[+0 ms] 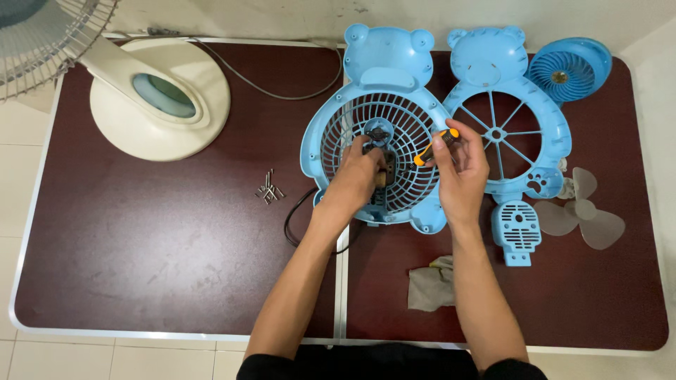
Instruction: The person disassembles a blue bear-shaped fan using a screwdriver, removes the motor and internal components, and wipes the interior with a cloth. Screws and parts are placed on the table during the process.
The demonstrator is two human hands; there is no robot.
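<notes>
A light blue bear-shaped fan housing (389, 77) with a round grille lies on the dark brown table (155, 239). My left hand (358, 176) rests inside the grille, its fingers on a small dark part near the centre hub. My right hand (461, 165) grips an orange-handled screwdriver (436, 144), its tip angled down-left toward the grille. A black cable (294, 214) runs out from under the housing's lower left.
A second blue bear-shaped frame (524, 134) lies to the right, with a round blue cover (569, 69), a small vented blue piece (518, 229) and a grey propeller blade (581, 210). A grey cloth (431, 287), several screws (270, 188) and a cream fan base (158, 95) also lie about.
</notes>
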